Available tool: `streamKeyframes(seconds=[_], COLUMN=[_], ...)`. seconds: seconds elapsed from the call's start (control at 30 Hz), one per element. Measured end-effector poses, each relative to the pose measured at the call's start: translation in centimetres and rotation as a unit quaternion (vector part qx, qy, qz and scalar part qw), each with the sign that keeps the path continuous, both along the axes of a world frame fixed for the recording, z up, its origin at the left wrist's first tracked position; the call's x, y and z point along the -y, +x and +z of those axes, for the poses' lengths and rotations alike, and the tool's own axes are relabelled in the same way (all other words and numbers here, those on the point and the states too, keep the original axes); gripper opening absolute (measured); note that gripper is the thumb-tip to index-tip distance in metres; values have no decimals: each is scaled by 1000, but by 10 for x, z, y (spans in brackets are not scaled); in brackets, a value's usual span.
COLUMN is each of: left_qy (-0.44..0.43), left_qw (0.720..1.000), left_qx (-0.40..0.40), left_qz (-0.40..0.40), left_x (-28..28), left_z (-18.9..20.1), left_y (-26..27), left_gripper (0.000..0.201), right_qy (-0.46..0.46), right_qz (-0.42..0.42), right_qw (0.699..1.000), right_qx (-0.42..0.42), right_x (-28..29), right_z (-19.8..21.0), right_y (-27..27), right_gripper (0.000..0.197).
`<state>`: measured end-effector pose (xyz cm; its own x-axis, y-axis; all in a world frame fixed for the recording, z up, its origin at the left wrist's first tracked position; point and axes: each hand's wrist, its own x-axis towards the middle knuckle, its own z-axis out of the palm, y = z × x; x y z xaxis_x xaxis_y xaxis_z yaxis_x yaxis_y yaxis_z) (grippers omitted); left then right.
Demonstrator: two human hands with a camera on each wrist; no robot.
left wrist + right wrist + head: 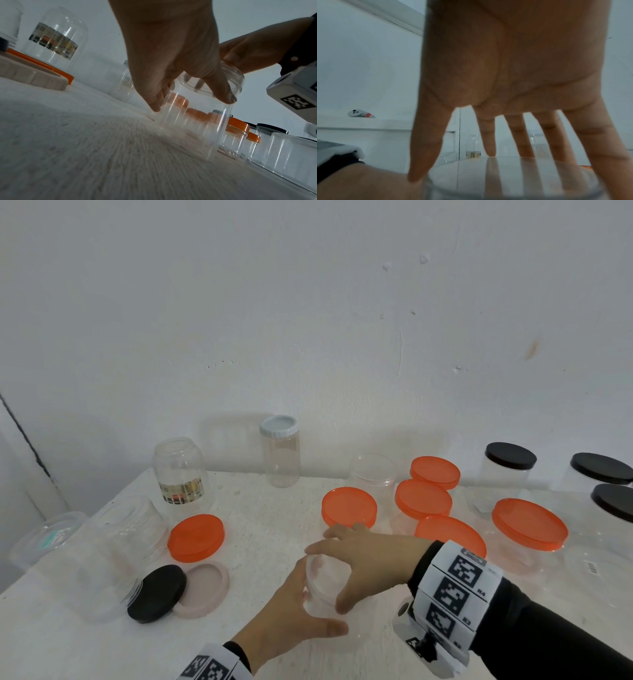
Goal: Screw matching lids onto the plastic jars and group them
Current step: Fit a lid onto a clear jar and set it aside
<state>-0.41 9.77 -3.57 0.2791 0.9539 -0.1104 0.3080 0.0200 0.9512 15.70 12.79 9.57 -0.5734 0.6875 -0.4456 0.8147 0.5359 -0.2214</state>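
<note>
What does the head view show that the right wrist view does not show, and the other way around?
Only the head view shows the lidded jars: the orange-lidded jars, the black-lidded jars, and the loose orange lid, black lid and pink lid on the table.

Only the right wrist view shows a small white device on a ledge, and the right hand's palm side.

Both show the right hand gripping the rim of the clear open jar, the left hand at its side, and the labelled jar.
</note>
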Motion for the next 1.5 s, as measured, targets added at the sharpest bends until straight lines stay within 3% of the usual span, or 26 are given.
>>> streamKeyframes(seconds=[0.23,0.43,0.73,0.93,1.03,1.5], left_qy=[12,0,13,1,0,-6], left_qw=[999,1000,1000,1000,1000,1000], left_qx=[23,4,-3,-26,-13,10], left_qz=[-22,2,-3,1,-5,8], left_x=[1,1,2,1,1,5], left_z=[1,2,5,6,3,6], left_y=[-2,0,2,3,1,4], left_gripper=[97,94,93,106,96,90], right_qy=[89,-3,81,33,36,195], right_qz=[-57,-4,-22,-4,12,7], right_qw=[994,1000,996,999,999,976], right_qx=[33,22,9,16,-4,-98], right_x=[1,-2,-2,-7,-8,3], right_z=[-7,0,-13,-5,-8,-54], right_y=[-4,-2,-4,-2,-2,11], right_gripper=[91,100,94,104,97,80])
